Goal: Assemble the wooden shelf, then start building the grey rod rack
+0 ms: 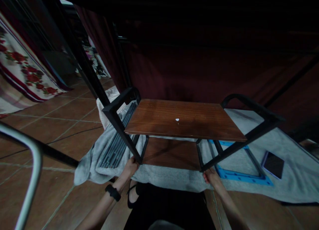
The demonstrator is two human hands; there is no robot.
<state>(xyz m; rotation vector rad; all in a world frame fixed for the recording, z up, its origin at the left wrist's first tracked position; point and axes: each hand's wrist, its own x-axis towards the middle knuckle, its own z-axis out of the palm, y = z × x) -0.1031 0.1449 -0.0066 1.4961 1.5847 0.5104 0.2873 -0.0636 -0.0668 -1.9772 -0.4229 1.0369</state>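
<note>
A small two-tier shelf (184,123) with brown wood-grain boards and a black metal frame stands in front of me. A small white spot lies on its upper board. My left hand (131,167) is closed around the frame's lower left front corner, with a dark watch on the wrist. At the lower right front corner, my right hand (211,176) grips the frame with curled fingers, some hidden beneath it. The lower board (171,153) shows between the two side frames.
A grey cloth (169,178) lies under the shelf on the tiled floor. Several grey metal tubes (116,147) lie at left. To the right are a blue-and-grey frame (245,175) and a phone (273,164). A black post (89,70) and a pale curved tube (36,160) stand at left.
</note>
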